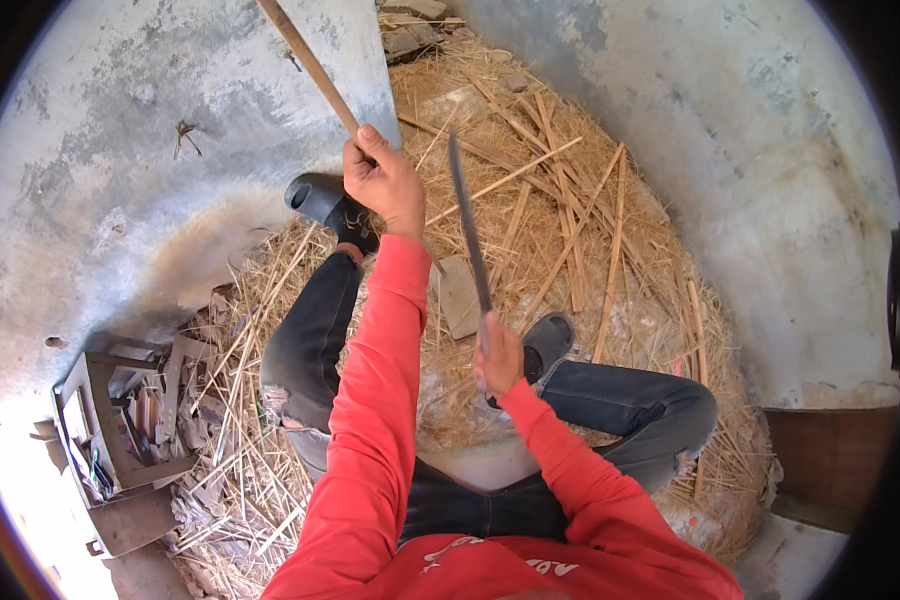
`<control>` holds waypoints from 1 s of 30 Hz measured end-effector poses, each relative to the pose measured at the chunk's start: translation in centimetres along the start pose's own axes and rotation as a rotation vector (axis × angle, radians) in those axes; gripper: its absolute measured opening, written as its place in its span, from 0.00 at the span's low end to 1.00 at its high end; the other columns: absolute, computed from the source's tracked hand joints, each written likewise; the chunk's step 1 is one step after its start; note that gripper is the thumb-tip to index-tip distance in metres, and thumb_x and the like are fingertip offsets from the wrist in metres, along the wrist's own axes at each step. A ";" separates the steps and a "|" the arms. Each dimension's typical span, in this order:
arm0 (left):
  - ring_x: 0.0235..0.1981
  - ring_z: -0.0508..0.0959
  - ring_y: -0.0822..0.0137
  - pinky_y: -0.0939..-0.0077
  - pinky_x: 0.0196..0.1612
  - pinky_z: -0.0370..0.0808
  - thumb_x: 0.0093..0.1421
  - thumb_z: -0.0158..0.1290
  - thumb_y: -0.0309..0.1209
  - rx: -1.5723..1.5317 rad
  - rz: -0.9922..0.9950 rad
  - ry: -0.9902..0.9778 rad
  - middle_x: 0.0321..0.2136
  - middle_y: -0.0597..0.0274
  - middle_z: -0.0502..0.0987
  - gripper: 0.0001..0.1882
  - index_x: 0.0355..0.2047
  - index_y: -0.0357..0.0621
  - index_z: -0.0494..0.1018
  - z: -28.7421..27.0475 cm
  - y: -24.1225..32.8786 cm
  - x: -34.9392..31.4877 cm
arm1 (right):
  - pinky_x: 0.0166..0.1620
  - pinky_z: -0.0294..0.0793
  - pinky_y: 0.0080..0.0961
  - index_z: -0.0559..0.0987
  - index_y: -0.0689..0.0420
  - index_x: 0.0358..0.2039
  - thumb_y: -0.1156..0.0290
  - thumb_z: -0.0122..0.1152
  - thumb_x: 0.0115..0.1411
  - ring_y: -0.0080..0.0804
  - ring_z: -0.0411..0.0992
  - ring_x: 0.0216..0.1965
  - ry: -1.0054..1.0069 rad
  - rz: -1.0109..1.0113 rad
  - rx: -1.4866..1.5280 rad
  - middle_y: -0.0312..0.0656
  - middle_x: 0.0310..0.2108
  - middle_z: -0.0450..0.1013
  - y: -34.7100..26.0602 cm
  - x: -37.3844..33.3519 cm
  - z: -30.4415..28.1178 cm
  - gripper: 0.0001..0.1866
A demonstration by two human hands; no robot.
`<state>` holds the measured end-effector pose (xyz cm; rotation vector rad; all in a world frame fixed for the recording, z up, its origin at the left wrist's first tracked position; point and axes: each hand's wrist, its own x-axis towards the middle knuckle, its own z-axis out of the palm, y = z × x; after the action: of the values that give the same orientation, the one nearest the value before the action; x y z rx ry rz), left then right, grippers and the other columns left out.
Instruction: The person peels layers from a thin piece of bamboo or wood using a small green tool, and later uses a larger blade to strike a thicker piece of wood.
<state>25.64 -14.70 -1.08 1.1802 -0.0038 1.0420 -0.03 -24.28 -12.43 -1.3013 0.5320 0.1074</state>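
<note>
My left hand (384, 182) is closed around a long brown wooden stick (310, 65), held up and ahead of me. The stick slants to the upper left, out of the picture. Its lower end seems to come out below my wrist, near a pale flat block (458, 297) on the ground. In my closed right hand (500, 354) is a machete (470, 220), its long dark blade pointing up and away. The blade stands to the right of the stick, apart from it. The block lies between my feet, just left of the blade's base.
Straw and shavings (450, 420) cover the ground, with several split wooden strips (570, 225) lying ahead. Grey walls (660, 110) close in on both sides. A broken wooden box (130, 470) holding odds and ends stands at the left. My bent legs and dark slip-on shoes (550, 340) frame the middle.
</note>
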 end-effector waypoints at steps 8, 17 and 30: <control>0.24 0.60 0.78 0.77 0.27 0.59 0.75 0.50 0.45 0.092 -0.034 0.068 0.19 0.73 0.65 0.25 0.24 0.41 0.66 -0.7 0.2 1.4 | 0.19 0.65 0.33 0.70 0.56 0.26 0.39 0.43 0.73 0.29 0.66 0.14 0.121 -0.649 -0.056 0.35 0.14 0.63 9.1 3.1 -1.2 0.32; 0.23 0.55 0.79 0.75 0.24 0.52 0.74 0.53 0.42 0.030 -0.015 0.088 0.18 0.75 0.58 0.25 0.22 0.43 0.61 0.0 -0.6 0.8 | 0.21 0.64 0.28 0.69 0.55 0.23 0.38 0.44 0.73 0.30 0.68 0.18 0.007 -0.139 -0.009 0.37 0.16 0.65 1.7 1.7 0.8 0.33; 0.23 0.56 0.78 0.75 0.25 0.54 0.75 0.51 0.44 0.156 -0.025 0.094 0.18 0.73 0.59 0.27 0.22 0.42 0.61 -0.9 -0.9 1.4 | 0.18 0.62 0.29 0.71 0.54 0.22 0.37 0.45 0.73 0.27 0.62 0.13 0.159 -0.261 -0.550 0.36 0.14 0.63 18.7 2.7 -5.0 0.34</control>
<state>26.55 -13.13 -1.42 1.2669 0.1686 1.0900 -6.12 -24.32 -30.95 -1.9172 0.4782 -0.0745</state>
